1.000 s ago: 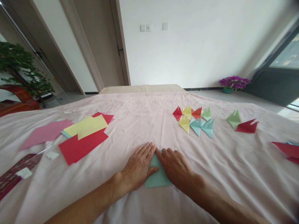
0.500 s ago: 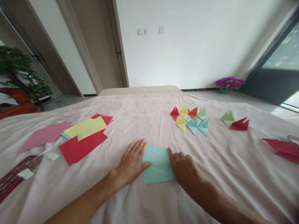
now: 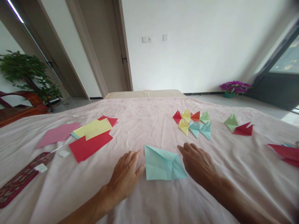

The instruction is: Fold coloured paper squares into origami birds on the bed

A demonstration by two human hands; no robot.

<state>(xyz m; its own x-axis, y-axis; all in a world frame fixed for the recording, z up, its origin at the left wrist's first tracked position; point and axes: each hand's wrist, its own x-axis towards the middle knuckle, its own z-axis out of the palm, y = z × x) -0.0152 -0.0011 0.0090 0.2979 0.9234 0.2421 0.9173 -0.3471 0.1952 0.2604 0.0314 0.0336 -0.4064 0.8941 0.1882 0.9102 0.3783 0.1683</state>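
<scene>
A light blue sheet of origami paper (image 3: 158, 166) lies on the cloth between my hands, its upper edge partly folded over and its right side creased and slightly raised. At its left edge is my left hand (image 3: 126, 172), open, thumb and forefinger apart, the thumb tip close to the paper. Just off the right edge, my right hand (image 3: 197, 160) stretches out its forefinger while the other fingers bend; its thumb is hidden. Beyond it stand several small folded paper shapes, among them a blue one (image 3: 205, 130) and a yellow one (image 3: 183, 127).
Left lie red sheets (image 3: 90, 147), yellow sheets (image 3: 99, 129), a pink sheet (image 3: 57, 135) and a dark red patterned packet (image 3: 22, 180). Farther right are a green folded shape (image 3: 231, 122), a red one (image 3: 243, 129) and red paper (image 3: 286, 153) at the edge. A pink cloth (image 3: 140, 130) covers the table.
Both hands have come off the blue paper and moved apart. The sheet's right part has sprung open, showing the folds. The camera view has tilted slightly up and left.
</scene>
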